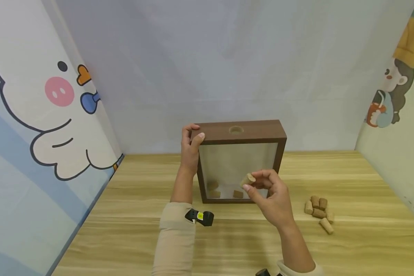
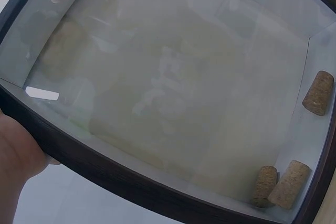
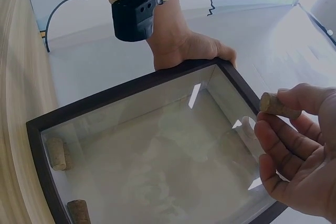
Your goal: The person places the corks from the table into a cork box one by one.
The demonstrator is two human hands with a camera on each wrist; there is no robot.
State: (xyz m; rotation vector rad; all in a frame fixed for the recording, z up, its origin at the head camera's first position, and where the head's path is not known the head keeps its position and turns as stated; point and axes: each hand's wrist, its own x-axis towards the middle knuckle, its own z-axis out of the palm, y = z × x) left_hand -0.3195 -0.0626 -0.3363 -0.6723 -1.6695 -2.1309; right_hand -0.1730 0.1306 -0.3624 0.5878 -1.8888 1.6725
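Note:
A brown wooden display box (image 1: 214, 133) with a clear front stands upright on the table, a round hole (image 1: 236, 130) in its top. My left hand (image 1: 190, 151) grips its upper left corner, thumb on the front edge and fingers over the top. In front of the clear panel, my right hand (image 1: 275, 197) pinches a wine cork (image 1: 248, 179) between thumb and fingers. The right wrist view shows this cork (image 3: 278, 106) overlapping the box's frame near the hole. Inside, at the bottom, lie three corks, one (image 2: 318, 93) apart from the other pair (image 2: 290, 184).
Several loose corks (image 1: 319, 212) lie in a group on the wood-grain table (image 1: 124, 230), right of my right hand. Behind the box hangs a plain pale backdrop (image 1: 207, 69). Cartoon-printed panels flank the table at left (image 1: 20, 199) and right (image 1: 383, 145).

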